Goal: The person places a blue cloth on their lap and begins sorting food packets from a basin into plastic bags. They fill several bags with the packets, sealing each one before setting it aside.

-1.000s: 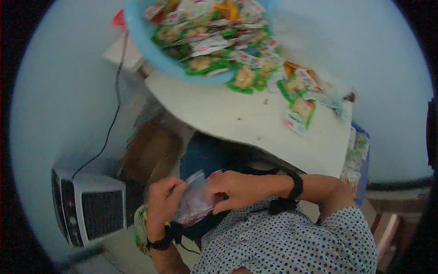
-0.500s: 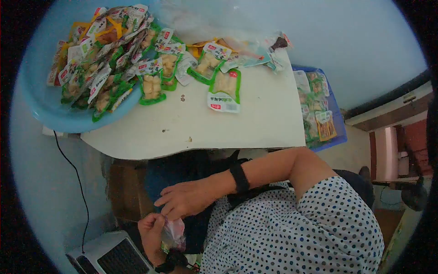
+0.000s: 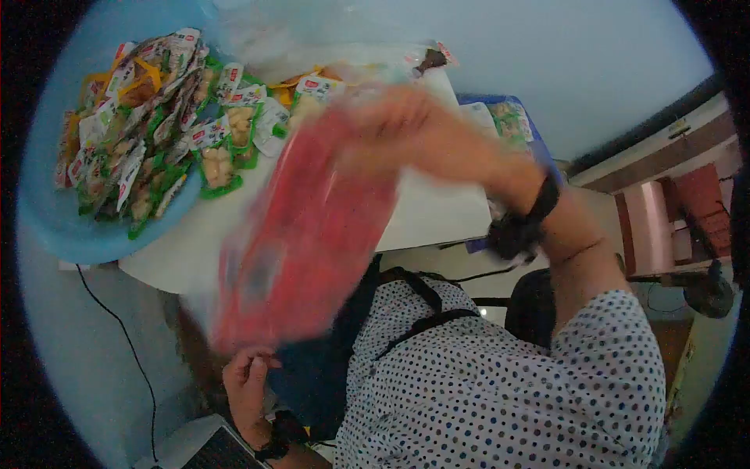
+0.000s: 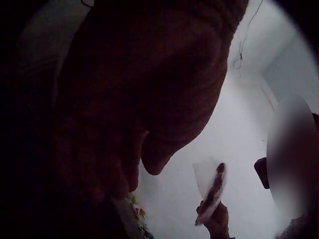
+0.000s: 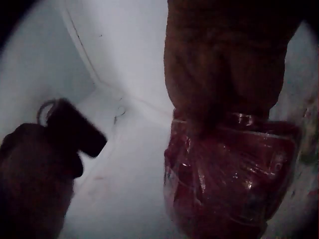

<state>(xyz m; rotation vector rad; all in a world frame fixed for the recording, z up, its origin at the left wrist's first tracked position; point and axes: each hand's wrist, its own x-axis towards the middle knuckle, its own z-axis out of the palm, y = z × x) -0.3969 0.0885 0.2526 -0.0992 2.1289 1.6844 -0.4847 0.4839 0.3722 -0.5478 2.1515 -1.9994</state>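
A red plastic bag [image 3: 305, 234], blurred in the head view, hangs over the near edge of the white table. My right hand [image 3: 414, 137] grips its upper end above the table. In the right wrist view the crinkled, shiny bag [image 5: 229, 179] hangs from my right hand [image 5: 224, 64]. Low near the lap, my left hand [image 3: 248, 387] is below the bag's lower end, apart from it, fingers loosely bent. The left wrist view shows my left hand [image 4: 149, 94] dark, its fingers bent, with nothing seen in them.
A blue basin [image 3: 39, 211] heaped with food packets [image 3: 141, 148] stands at the table's left. More packets [image 3: 219, 168] lie beside it on the white table [image 3: 437, 203]. A blue crate [image 3: 539, 148] with packets is at the right. A grey appliance [image 3: 199, 445] stands lower left.
My right hand has risen from beside the left hand to above the table, with the red bag now stretched out below it. My left hand stays low. The head view has shifted slightly.
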